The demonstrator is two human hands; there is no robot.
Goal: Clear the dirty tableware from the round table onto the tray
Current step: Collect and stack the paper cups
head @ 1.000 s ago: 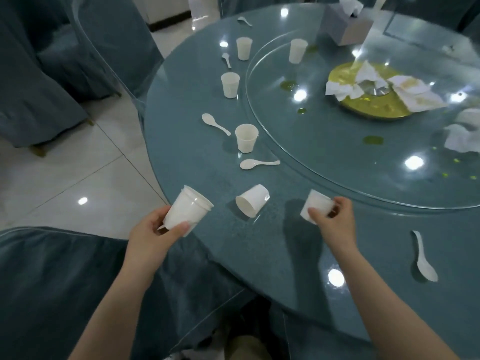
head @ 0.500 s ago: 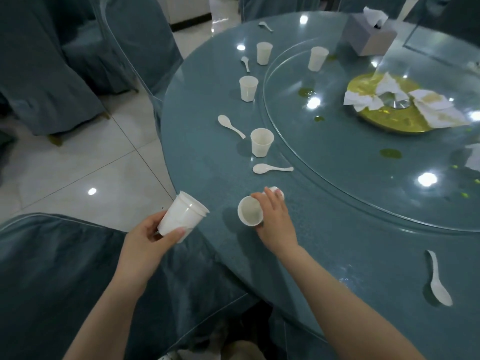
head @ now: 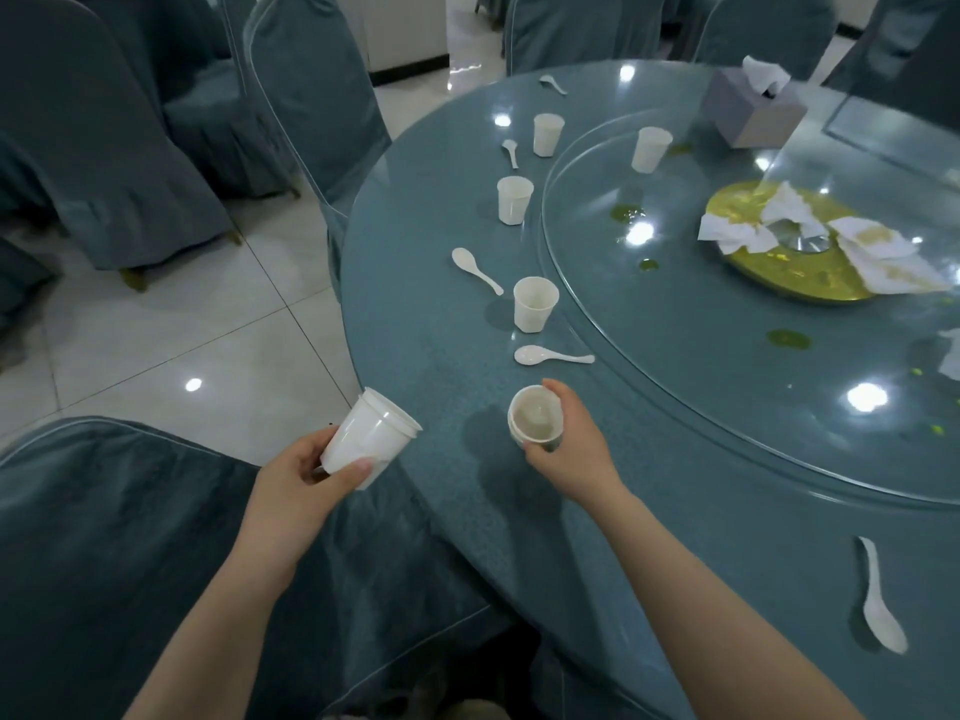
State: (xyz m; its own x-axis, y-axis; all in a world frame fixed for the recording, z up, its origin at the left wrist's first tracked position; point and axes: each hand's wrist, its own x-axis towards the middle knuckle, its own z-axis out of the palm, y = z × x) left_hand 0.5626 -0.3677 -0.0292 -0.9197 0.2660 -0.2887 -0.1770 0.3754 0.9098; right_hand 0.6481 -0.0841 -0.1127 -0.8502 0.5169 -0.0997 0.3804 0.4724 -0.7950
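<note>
Clearing barely begun, no tray in sight.
Left hand [head: 306, 480] holds stacked cups [head: 371, 439]; right hand [head: 569, 441] fingers grip seemingly nested cups [head: 535, 419]; four cups, five spoons remain on counter [head: 426, 314].

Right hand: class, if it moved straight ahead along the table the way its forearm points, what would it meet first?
Probably the spoon lying just beyond the right hand and its cups; the upright cup stands farther on. Depth is uncertain.

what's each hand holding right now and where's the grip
Left hand grips a stack of white cups around its lower body. Right hand holds nested cups by the side wall.
</note>
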